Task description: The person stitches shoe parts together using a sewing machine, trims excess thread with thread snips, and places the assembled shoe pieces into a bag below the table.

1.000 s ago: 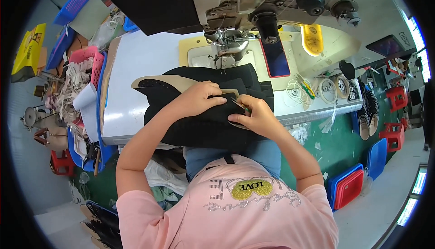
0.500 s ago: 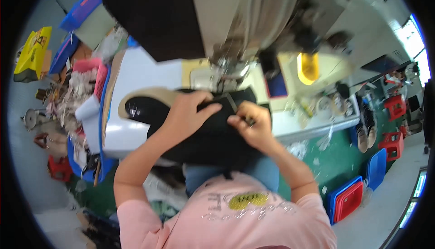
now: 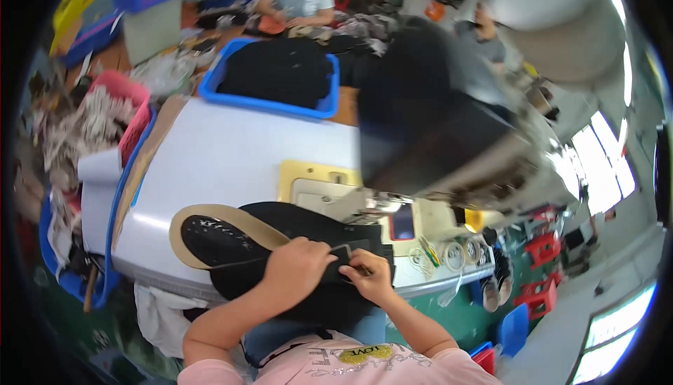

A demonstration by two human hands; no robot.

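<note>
A black fabric piece lies across the table's front edge and hangs over my lap. Joined to it or lying on it, I cannot tell which, is a sole-shaped piece with a beige rim and a shiny black middle. My left hand is closed on the black fabric, thumb toward the right. Close by, my right hand pinches at the fabric's edge, and a small dark object shows among its fingers, too small to name. A thin pale strip or edge runs between the two hands. Behind them stands a sewing machine, blurred.
A blue basket of black pieces sits at the back of the white table. Left is a pink basket of scraps. Thread rolls lie on the right. Two people work beyond, one in a grey apron.
The view has tilted up, bringing the blue basket and the other people into sight. Both hands stay together at the black fabric, with only slight finger shifts.
</note>
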